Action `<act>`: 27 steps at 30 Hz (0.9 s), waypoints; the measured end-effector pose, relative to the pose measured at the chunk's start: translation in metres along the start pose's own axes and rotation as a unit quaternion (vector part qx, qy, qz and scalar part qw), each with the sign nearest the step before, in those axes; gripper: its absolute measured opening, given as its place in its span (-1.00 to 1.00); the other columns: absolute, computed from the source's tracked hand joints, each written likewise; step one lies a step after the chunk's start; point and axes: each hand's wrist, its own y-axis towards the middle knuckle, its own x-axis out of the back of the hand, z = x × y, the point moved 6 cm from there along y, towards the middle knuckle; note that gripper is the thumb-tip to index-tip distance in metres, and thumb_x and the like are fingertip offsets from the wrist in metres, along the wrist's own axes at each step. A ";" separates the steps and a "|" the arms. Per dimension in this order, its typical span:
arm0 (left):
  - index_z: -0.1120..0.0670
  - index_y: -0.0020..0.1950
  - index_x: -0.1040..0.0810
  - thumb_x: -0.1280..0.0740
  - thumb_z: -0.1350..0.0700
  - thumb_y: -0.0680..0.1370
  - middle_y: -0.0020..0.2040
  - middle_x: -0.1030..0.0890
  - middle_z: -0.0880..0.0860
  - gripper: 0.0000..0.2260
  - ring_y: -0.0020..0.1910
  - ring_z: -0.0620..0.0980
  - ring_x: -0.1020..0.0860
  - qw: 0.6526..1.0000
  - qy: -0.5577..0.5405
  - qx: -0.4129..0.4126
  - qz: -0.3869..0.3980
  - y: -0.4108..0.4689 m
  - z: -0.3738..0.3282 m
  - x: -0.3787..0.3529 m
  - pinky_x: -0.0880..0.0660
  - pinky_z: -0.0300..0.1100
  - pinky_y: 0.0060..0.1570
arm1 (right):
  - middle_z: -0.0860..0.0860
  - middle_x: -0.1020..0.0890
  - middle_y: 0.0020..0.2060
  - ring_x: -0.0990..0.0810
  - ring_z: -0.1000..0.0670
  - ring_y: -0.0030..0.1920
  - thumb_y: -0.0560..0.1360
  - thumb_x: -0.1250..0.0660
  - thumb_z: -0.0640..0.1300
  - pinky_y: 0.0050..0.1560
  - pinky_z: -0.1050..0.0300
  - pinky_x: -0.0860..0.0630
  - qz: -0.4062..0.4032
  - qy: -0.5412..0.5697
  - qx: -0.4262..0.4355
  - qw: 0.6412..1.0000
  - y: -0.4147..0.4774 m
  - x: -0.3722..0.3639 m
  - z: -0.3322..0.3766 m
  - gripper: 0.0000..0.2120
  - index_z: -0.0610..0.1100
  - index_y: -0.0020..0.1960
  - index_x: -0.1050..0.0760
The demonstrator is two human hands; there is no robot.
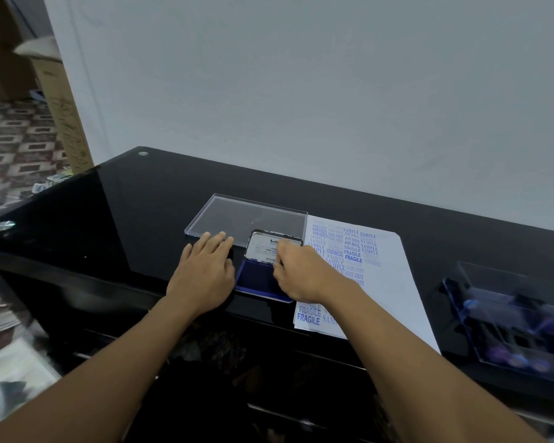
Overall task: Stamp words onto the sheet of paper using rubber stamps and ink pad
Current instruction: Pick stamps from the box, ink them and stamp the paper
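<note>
Glossy black desk (135,199) against pale wall (301,75).

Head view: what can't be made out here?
Right hand: fingers curl over the ink pad; the hand's own back hides whether it grips a stamp.
Sheet of paper: the right hand and forearm cover the middle prints; several others are too faint to read.
Lid label: print too small, partly behind the right hand.
Clear box: blurred, cut off by the right edge; contents unclear.

Head view, downward (close over desk (141,203))
</note>
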 end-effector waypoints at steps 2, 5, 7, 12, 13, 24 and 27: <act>0.00 0.60 -0.15 -0.05 0.04 0.67 0.61 -0.12 -0.04 -0.53 0.60 0.00 0.02 1.000 -0.004 0.001 0.000 0.000 0.000 0.001 0.02 0.08 0.55 | -0.18 -0.53 -0.04 -0.51 -0.09 -0.22 0.64 -0.11 -0.13 -0.31 0.07 -0.42 0.001 0.001 -0.002 1.000 -0.001 0.001 0.000 -0.93 -0.11 0.01 -0.31; 0.00 0.59 -0.16 -0.07 0.05 0.67 0.60 -0.13 -0.04 -0.53 0.59 -0.01 0.01 1.000 -0.012 0.004 -0.001 0.001 0.001 0.002 0.01 0.07 0.55 | -0.15 -0.53 -0.08 -0.50 -0.07 -0.24 0.64 -0.11 -0.15 -0.33 0.07 -0.42 0.001 -0.003 0.003 1.000 0.000 0.002 0.001 -0.93 -0.12 -0.02 -0.32; 0.01 0.59 -0.18 -0.09 0.06 0.66 0.60 -0.13 -0.04 -0.53 0.59 -0.02 0.00 1.000 -0.021 0.005 0.000 0.002 0.000 0.003 0.00 0.08 0.55 | -0.13 -0.53 -0.10 -0.50 -0.07 -0.24 0.63 -0.12 -0.16 -0.32 0.07 -0.43 0.002 -0.003 0.007 1.000 0.001 0.003 0.002 -0.92 -0.11 -0.05 -0.31; 0.07 0.57 -0.24 -0.14 0.11 0.65 0.60 -0.17 0.01 -0.53 0.59 -0.01 -0.04 0.996 -0.084 0.020 -0.016 0.004 -0.004 0.015 -0.04 0.02 0.55 | -0.08 -0.54 -0.13 -0.51 -0.04 -0.21 0.62 -0.15 -0.15 -0.29 0.08 -0.43 -0.003 0.034 0.012 0.999 0.001 0.008 0.000 -0.91 -0.14 -0.04 -0.36; 0.08 0.57 -0.24 -0.14 0.12 0.65 0.59 -0.18 0.01 -0.54 0.59 -0.02 -0.04 0.995 -0.098 0.020 -0.022 0.005 -0.007 0.019 -0.04 -0.01 0.55 | -0.07 -0.56 -0.13 -0.52 -0.04 -0.19 0.62 -0.16 -0.14 -0.27 0.08 -0.46 -0.018 0.056 0.009 0.998 0.001 0.012 -0.004 -0.89 -0.14 -0.04 -0.38; 0.08 0.53 -0.32 -0.14 0.15 0.65 0.57 -0.22 0.01 -0.58 0.56 -0.06 -0.11 0.983 -0.155 -0.098 -0.029 0.037 -0.112 0.044 -0.01 -0.21 0.47 | -0.21 -0.56 -0.35 -0.26 -0.06 -0.43 0.56 -0.15 -0.24 -0.50 0.18 -0.18 -0.040 0.164 -0.076 0.983 -0.020 0.096 -0.068 -0.80 -0.26 -0.21 -0.43; 0.09 0.53 -0.32 -0.13 0.15 0.65 0.58 -0.22 0.00 -0.58 0.56 -0.06 -0.11 0.981 -0.157 -0.116 0.000 0.046 -0.143 0.035 -0.03 -0.20 0.48 | -0.16 -0.69 -0.29 -0.28 -0.07 -0.41 0.59 -0.20 -0.22 -0.52 0.19 -0.23 -0.031 0.138 -0.105 0.984 -0.026 0.111 -0.097 -0.74 -0.43 -0.12 -0.48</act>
